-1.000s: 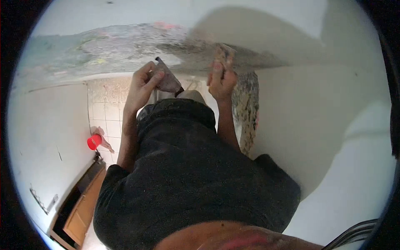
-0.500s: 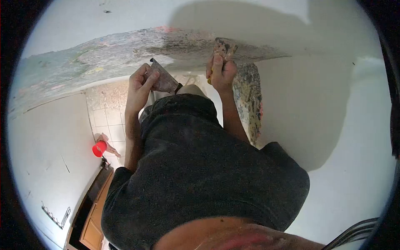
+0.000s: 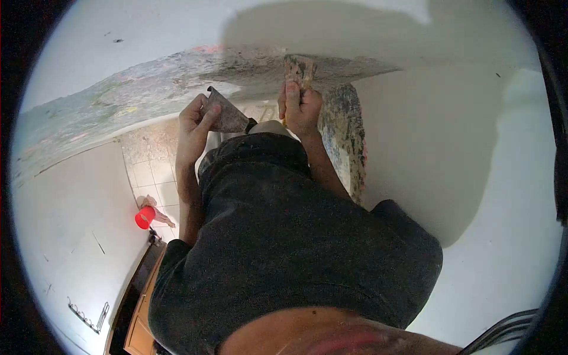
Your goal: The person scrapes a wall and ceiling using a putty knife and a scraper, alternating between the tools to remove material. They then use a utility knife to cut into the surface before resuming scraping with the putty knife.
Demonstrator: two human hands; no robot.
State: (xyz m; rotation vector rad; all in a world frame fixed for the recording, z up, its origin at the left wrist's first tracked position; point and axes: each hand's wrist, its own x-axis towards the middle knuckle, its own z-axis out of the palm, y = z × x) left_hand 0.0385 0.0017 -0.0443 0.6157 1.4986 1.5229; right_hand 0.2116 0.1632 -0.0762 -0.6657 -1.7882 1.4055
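Observation:
My left hand (image 3: 196, 121) is closed around the blade of a wide putty knife (image 3: 228, 114), thumb on its flat grey face. A dark end of that knife points down toward my waist. In my right fist (image 3: 302, 109) is a scraper (image 3: 300, 69), its stained blade pointing up and a bit of yellow showing below the fingers. The blade lies over the rough, stripped band of wall (image 3: 254, 65); whether it touches cannot be made out. My right thumb presses along the scraper.
Smooth white wall (image 3: 426, 136) surrounds the bare patches, with another rough strip (image 3: 346, 127) beside my right forearm. On the tiled floor (image 3: 151, 171) at the left lie a red bucket (image 3: 144, 218) and a pinkish cloth (image 3: 161, 218). A wooden cabinet (image 3: 142, 319) and wall hooks (image 3: 83, 316) are lower left.
My right hand and its scraper have shifted left and slightly down in view. My left hand, still on the putty knife, has shifted slightly left. The surroundings have moved a little as my head turned.

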